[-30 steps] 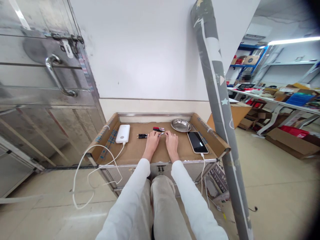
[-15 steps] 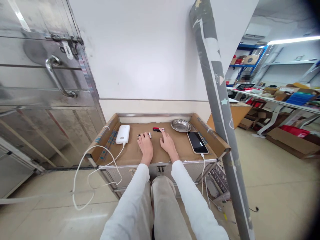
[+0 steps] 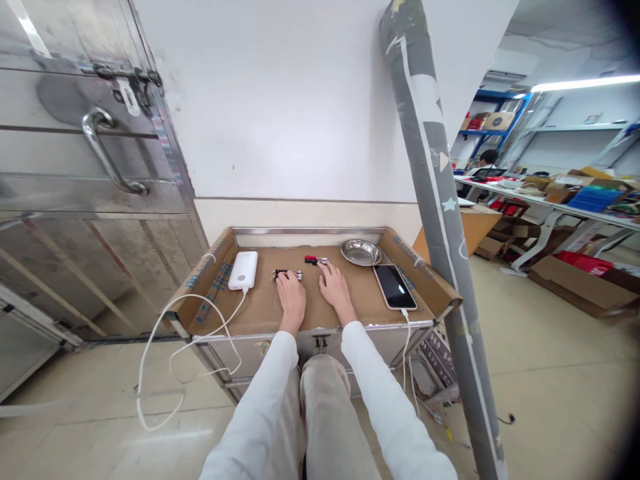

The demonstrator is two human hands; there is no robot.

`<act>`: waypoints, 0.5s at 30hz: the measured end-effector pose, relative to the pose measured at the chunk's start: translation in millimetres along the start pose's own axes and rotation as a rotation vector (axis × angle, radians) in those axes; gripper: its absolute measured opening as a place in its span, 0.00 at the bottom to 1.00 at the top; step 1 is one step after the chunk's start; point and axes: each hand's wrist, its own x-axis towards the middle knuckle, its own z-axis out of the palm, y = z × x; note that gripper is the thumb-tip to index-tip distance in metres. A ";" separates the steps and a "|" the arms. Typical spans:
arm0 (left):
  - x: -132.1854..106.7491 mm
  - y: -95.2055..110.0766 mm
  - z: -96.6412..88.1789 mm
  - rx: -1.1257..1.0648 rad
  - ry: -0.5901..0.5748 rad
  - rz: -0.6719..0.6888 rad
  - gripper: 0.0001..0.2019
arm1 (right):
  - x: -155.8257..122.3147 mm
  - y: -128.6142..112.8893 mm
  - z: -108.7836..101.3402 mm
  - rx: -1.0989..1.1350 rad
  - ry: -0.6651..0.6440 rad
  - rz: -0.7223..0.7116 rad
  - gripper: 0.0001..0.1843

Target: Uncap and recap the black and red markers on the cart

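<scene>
My left hand (image 3: 291, 298) lies on the cardboard-covered tabletop (image 3: 270, 317), its fingers stretched forward. Their tips touch or hover just over a small group of black cylinders with silvery ends (image 3: 295, 274), which look like batteries. To the right, my right hand (image 3: 335, 288) rests palm down with the fingers apart. Its fingertips reach the near side of similar small red and black cylinders (image 3: 315, 259). I cannot tell whether either hand presses on them. Both hands appear to grip nothing.
A white power bank (image 3: 243, 270) with a cable lies at left. A shallow metal bowl (image 3: 361, 253) and a charging phone (image 3: 395, 287) are at right. Raised cardboard sides (image 3: 425, 270) edge the table. A long grey roll (image 3: 440, 167) leans at right; a person sits far behind.
My left fingers have drawn back slightly, so more of the black cylinders shows. My right index finger has come back a little from the red and black ones. The view has shifted slightly.
</scene>
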 end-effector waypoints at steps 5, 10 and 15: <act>1.9 -0.4 4.7 -0.035 0.019 0.003 0.10 | 0.9 -1.1 0.1 -0.045 -0.034 0.016 0.24; 3.7 -0.7 7.6 -0.095 0.055 0.024 0.11 | 1.9 -2.1 0.4 -0.077 -0.075 0.014 0.25; 4.5 -1.9 9.3 -0.211 0.094 0.022 0.09 | 4.9 -3.1 0.2 -0.084 -0.098 -0.004 0.24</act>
